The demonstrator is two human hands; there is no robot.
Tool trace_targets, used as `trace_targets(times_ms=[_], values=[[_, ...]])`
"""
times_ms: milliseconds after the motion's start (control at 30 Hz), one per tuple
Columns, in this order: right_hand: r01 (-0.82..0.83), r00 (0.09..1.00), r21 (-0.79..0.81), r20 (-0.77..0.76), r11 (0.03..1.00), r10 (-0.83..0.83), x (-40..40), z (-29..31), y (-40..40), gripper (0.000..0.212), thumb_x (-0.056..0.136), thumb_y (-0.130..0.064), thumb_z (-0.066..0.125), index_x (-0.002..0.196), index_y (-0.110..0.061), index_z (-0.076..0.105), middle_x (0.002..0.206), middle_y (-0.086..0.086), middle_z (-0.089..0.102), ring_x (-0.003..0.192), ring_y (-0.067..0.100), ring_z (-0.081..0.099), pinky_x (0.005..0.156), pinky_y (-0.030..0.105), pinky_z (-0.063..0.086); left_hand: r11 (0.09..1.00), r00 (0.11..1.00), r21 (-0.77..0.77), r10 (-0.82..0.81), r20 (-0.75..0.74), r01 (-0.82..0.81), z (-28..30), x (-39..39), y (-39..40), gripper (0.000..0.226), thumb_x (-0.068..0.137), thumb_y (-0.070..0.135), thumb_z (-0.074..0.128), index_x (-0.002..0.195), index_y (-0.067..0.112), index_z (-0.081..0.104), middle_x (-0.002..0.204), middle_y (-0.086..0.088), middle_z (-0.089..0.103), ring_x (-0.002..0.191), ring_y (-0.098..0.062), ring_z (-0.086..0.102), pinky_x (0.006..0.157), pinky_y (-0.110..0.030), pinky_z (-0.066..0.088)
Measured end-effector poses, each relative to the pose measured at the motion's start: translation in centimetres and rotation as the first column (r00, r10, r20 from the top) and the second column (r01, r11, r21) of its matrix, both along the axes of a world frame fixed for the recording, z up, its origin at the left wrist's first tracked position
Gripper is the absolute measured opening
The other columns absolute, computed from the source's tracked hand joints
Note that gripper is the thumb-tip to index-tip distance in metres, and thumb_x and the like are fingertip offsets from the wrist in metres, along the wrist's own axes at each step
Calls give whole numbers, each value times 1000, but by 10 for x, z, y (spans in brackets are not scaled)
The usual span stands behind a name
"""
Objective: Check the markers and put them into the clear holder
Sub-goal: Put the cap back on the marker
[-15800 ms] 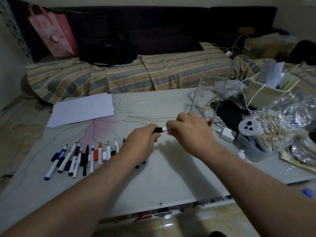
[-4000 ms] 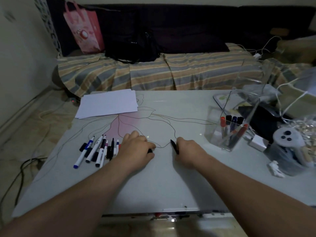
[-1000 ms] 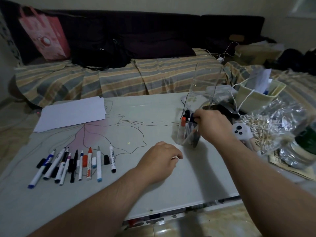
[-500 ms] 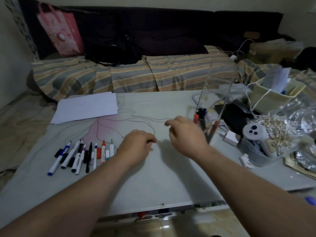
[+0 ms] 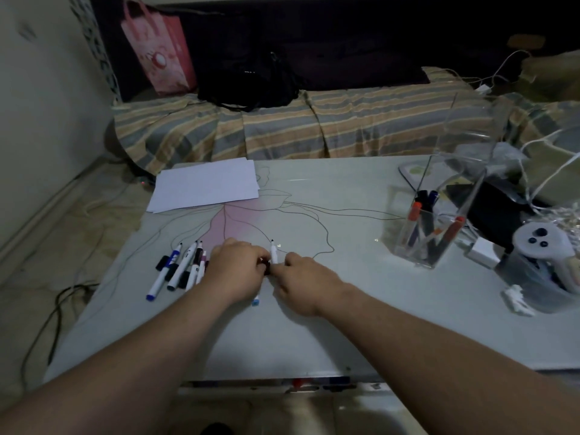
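Both hands meet near the middle of the tabletop [image 5: 345,324], just right of the row of markers [image 5: 182,268] that wait to be checked. The right hand [image 5: 301,277] pinches a white marker [image 5: 274,252] w/ its fingers; the dark tip is bare and points away from the person, so the long axis runs front-to-back, tilted a little up. The left hand [image 5: 238,265] has its fingers curled round a small dark piece [image 5: 266,266], probably the cap, touching the marker's lower part. A blue marker end [image 5: 255,301] shows under the left wrist.

Risks, as I judge: the two grips are very close, so a slip of the cap may push the bare tip onto the tabletop or the skin and leave ink. The left forearm lies over the row, and a sideways move may roll those markers out of order or off the edge.

The clear holder [image 5: 408,246] stands well apart to the right, already w/ several markers inside, leaning. A careless drop there may tip it.
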State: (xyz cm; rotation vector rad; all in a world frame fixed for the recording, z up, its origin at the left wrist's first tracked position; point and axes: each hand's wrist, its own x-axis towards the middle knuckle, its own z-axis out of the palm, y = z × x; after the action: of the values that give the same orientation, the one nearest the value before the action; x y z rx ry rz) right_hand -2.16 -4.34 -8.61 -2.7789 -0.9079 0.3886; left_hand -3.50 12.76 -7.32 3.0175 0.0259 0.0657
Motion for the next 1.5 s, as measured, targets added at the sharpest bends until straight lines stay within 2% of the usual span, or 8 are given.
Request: trace_targets(times_ms=[167, 400, 500, 667, 867, 1067, 1233, 1500], values=[[146, 989, -21, 36, 989, -145, 4, -2, -17, 34, 99, -42, 48, 115, -15, 61, 118, 15, 56, 105, 38, 60, 82, 41, 50, 993, 999, 116, -16, -41, 21, -2, -1, -11, 32, 92, 49, 48, 119, 44, 66, 110, 5, 70, 109, -26, 49, 86, -39, 35], [307, 946, -106, -77, 946, -316, 16, 8, -53, 29, 92, -41, 64, 100, -19, 47, 140, 16, 56, 108, 35, 60, 73, 34, 41, 993, 993, 43, -107, -51, 109, -8, 1, -32, 13, 90, 40, 58, 102, 37, 60, 96, 5, 66, 99, -26, 52, 84, -39, 36], [396, 907, -3, -157, 918, -391, 16, 20, -71, 34, 92, -32, 65, 106, -16, 38, 118, 19, 62, 94, 32, 57, 72, 34, 42, 977, 994, -183, -112, -11, 108, -8, 3, -41, 24, 90, 27, 58, 109, 39, 50, 91, 4, 64, 89, -24, 59, 74, -35, 44], [557, 814, 214, -332, 803, -476, 16, 32, -97, 41, 91, -21, 66, 113, -22, 32, 104, 20, 61, 81, 36, 72, 68, 52, 63, 737, 998, -675, -4, -62, -39, 1, 0, -62, 26, 82, 15, 74, 100, 34, 73, 88, 14, 70, 76, -3, 64, 65, -13, 44], [517, 832, 270, -383, 812, -402, 14, 36, -121, 39, 93, -11, 55, 117, -38, 41, 102, 16, 65, 67, 27, 76, 62, 52, 63, 586, 997, -808, -19, -75, -50, 4, 4, -72, 28, 78, 6, 77, 81, 33, 76, 84, -1, 78, 73, -6, 69, 76, -22, 56], [381, 917, 179, -201, 907, -345, 11, 43, -136, 33, 96, -15, 48, 123, -34, 50, 102, 6, 64, 91, 29, 62, 78, 38, 51, 615, 998, -787, -9, -70, -49, 1, 3, -72, 30, 80, 12, 78, 89, 41, 76, 83, -1, 77, 72, -6, 67, 75, -24, 56], [302, 953, 166, -38, 939, -300, 8, 57, -139, 31, 104, -54, 39, 110, -33, 61, 93, -5, 65, 90, 21, 60, 81, 39, 51, 631, 998, -774, 4, -63, -52, 1, -2, -71, 26, 84, 21, 75, 103, 39, 77, 83, 22, 74, 76, 3, 67, 73, -18, 53], [312, 945, 177, 41, 933, -324, 12, 54, -136, 36, 100, -59, 42, 112, -34, 66, 94, -5, 65, 91, 21, 60, 79, 39, 53, 717, 998, -697, -59, -19, 29, 10, -4, -75, 17, 86, 23, 67, 96, 37, 66, 74, 8, 61, 65, -8, 53, 67, -27, 47]])
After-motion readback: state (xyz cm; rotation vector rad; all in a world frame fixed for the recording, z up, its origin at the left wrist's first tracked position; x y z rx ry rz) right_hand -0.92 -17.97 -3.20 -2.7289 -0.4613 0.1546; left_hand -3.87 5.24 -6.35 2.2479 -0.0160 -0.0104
